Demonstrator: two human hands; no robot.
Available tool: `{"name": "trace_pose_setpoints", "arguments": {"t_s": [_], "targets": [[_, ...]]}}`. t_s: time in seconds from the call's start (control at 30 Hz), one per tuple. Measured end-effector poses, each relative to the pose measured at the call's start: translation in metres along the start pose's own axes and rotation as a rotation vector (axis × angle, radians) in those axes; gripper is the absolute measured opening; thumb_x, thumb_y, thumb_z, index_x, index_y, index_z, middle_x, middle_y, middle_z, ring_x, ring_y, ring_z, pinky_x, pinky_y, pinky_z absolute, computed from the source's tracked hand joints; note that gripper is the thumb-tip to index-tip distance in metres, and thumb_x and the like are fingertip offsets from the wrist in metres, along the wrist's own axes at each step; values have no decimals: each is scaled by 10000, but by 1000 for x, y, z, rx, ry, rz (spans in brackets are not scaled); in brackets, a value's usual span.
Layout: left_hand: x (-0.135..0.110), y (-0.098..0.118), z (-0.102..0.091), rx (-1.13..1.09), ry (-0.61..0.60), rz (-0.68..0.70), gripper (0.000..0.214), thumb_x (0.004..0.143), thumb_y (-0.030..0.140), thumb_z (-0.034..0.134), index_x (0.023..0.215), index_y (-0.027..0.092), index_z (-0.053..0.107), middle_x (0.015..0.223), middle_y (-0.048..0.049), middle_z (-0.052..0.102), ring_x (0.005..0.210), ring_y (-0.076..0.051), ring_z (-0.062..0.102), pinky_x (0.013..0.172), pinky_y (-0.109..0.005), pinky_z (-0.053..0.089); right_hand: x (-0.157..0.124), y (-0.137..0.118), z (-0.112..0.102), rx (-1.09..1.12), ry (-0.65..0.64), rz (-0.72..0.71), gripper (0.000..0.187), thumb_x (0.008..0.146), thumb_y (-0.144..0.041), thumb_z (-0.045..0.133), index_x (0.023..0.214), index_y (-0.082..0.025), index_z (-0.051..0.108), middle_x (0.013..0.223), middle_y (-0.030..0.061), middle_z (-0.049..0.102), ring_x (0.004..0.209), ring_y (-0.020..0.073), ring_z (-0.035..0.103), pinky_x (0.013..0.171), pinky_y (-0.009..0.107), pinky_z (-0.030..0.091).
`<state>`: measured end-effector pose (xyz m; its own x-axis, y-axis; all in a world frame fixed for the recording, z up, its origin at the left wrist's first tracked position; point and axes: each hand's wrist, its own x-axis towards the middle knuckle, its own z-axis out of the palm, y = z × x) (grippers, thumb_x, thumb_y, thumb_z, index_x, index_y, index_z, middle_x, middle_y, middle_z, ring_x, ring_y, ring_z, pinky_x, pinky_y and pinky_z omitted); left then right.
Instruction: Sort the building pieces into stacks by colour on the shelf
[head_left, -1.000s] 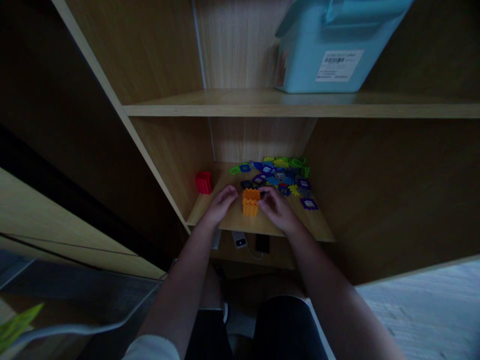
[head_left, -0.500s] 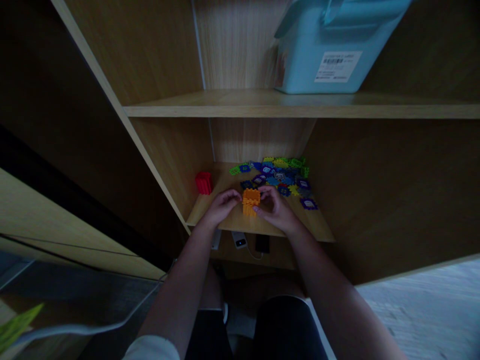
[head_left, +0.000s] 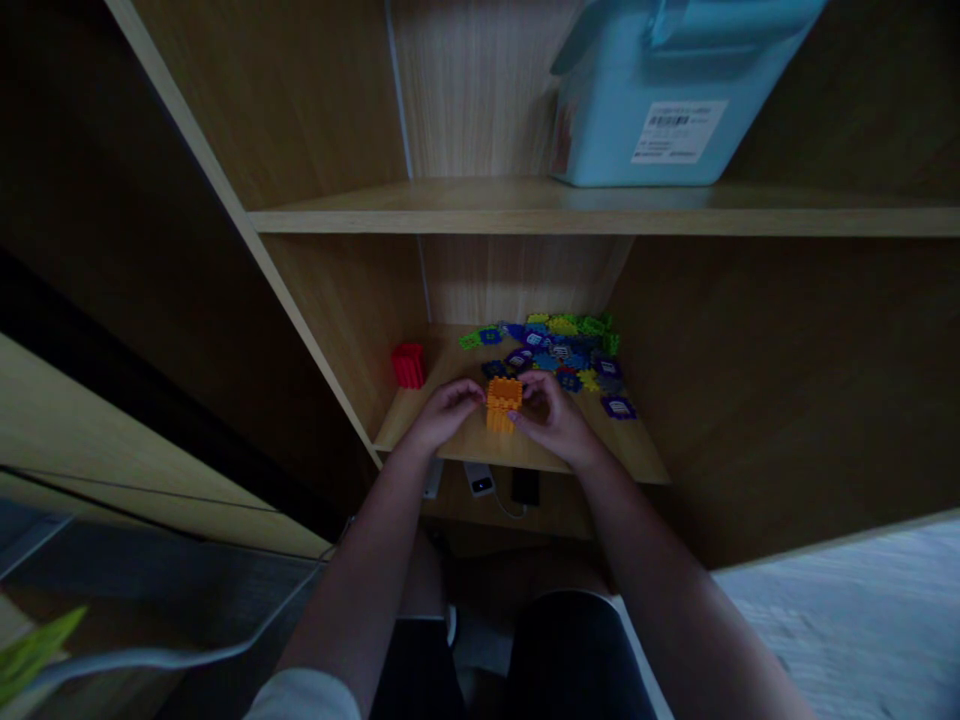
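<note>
An orange box of toothed plastic building tiles [head_left: 503, 395] stands near the front of the lower shelf. My right hand [head_left: 553, 415] grips its right side, the thumb on the front and the fingers behind. At its upper left edge, my left hand [head_left: 454, 408] has its fingertips pinched together against the box. Behind it lies a loose pile of gear-edged tiles [head_left: 559, 350] in blue, purple, green and yellow. A red tile block [head_left: 409, 366] stands by the shelf's left wall.
A light blue bin [head_left: 637, 100] with a label stands on the upper shelf [head_left: 450, 205], which overhangs my hands. Below the lower shelf are a white device [head_left: 478, 480] with a cable and a dark flat object [head_left: 525, 487]. A wooden side panel [head_left: 772, 380] rises at right.
Almost nothing differs. Both hands stay at the orange box in the same hold, and the whole view has shifted very slightly.
</note>
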<state>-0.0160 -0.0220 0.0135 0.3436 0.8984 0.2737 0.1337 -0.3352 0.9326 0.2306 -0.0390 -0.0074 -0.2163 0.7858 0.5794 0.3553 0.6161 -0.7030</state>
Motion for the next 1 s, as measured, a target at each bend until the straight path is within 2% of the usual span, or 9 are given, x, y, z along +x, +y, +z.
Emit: {"name": "trace_pose_setpoints", "arguments": {"t_s": [0.43, 0.73, 0.87, 1.0], "targets": [[0, 0, 0, -45, -25, 30, 241, 939, 422, 687, 915, 182, 677, 922, -28, 698, 915, -191, 634, 900, -322, 490, 0, 1, 0, 8, -26, 30, 543, 908, -405, 815, 1361, -299, 534, 1149, 47, 656, 1060, 241, 650, 931, 387, 529], [3, -7, 2, -35, 127, 54, 129, 917, 316, 644, 884, 199, 597, 862, 2, 618, 859, -166, 572, 833, -287, 458, 1, 0, 2, 3, -108, 140, 787, 819, -436, 904, 1470, -282, 491, 1326, 96, 683, 1169, 277, 684, 1040, 461, 568], [5, -14, 2, -30, 180, 32, 208, 949, 363, 604, 825, 200, 568, 772, 20, 547, 753, -149, 510, 727, -275, 399, -2, 1, 4, -10, -183, 210, 888, 787, -449, 935, 1518, -277, 462, 1401, 122, 690, 1228, 295, 711, 1060, 476, 588], [5, -17, 3, 6, 226, -23, 289, 945, 418, 584, 755, 207, 528, 701, 34, 477, 678, -140, 452, 660, -275, 345, -5, 2, 3, -135, -195, 189, 927, 758, -437, 960, 1530, -266, 476, 1432, 143, 696, 1296, 333, 702, 1112, 517, 567]]}}
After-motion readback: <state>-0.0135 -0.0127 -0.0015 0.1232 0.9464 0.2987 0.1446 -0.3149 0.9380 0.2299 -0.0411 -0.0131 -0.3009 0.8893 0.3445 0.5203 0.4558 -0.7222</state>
